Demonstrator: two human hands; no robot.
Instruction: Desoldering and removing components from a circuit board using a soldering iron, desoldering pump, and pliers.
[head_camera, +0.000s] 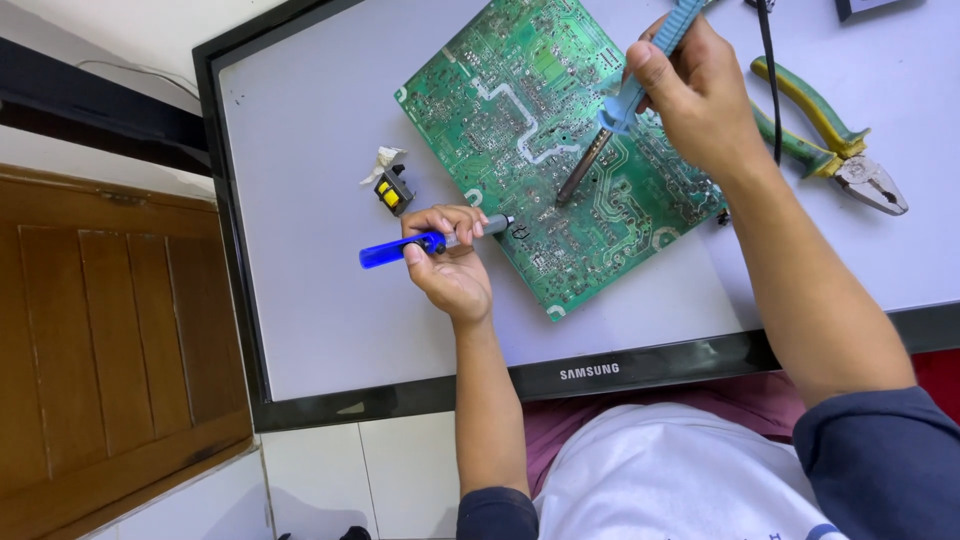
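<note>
A green circuit board (520, 90) lies solder side up on a flat monitor screen (320, 300). My right hand (700, 100) grips a blue-handled soldering iron (620, 105), its dark tip touching the board near the middle. My left hand (450, 265) holds a blue desoldering pump (400, 247) lying sideways, its grey nozzle resting at the board's left edge, a short way from the iron's tip.
A small yellow and black component (391, 193) with a scrap of white paper lies left of the board. Green and yellow-handled pliers (830, 140) rest at the right. A black cable (770, 70) runs past my right hand. A wooden door (110, 330) is at the left.
</note>
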